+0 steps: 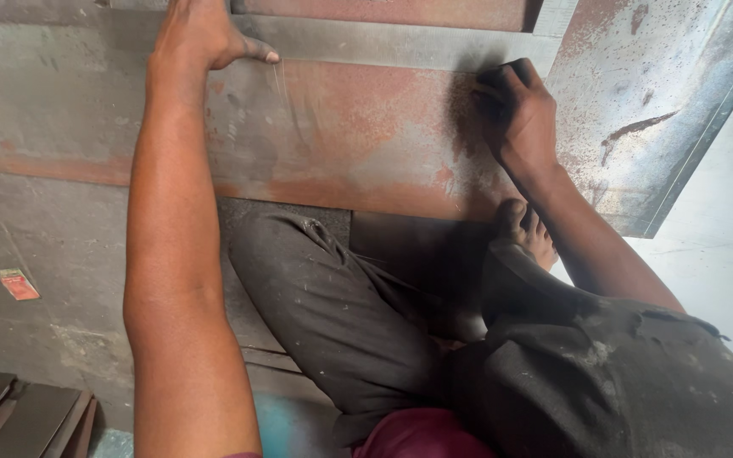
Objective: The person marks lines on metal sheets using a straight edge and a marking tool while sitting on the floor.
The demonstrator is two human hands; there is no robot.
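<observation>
Rusty metal sheet (358, 127): large, flat on the floor, far centre; brown-orange rust across the middle, grey along the edges, right end speckled.

Steel straightedge (400, 42): long grey strip lying across the far part of the sheet, running left to right.

Left hand (201, 34): far left, palm pressed down at the straightedge's left part, thumb spread out to the right, fingers flat and released, partly out of view.

Right hand (515, 106): far right of centre, fingers clenched around a small dark object at the straightedge's lower edge; what the object is cannot be told.

Bare foot (526, 231): resting at the sheet's near edge, right of centre.

Dark trousers (341, 314): near centre, dusty.

Small red packet (19, 284): on the concrete floor (44, 246), left.
</observation>
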